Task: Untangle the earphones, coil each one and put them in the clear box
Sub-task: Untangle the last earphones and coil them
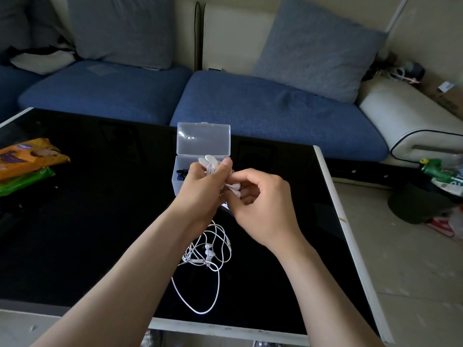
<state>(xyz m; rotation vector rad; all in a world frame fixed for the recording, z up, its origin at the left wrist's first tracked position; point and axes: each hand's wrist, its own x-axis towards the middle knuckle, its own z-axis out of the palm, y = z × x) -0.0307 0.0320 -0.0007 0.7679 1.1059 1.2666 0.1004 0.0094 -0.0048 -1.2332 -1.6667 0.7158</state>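
Open clear box [200,156] holds something dark, perhaps earphones.

Two bare forearms come in from below the table [325,156]; no sleeve, watch or bracelet shows on either; the left hand [203,189] and the right hand [260,204] are ungloved, ringless on the fingers in sight, nails short and unpainted

No text reads clearly; the orange packet [23,157] bears purple lettering, perhaps a brand, too blurred.
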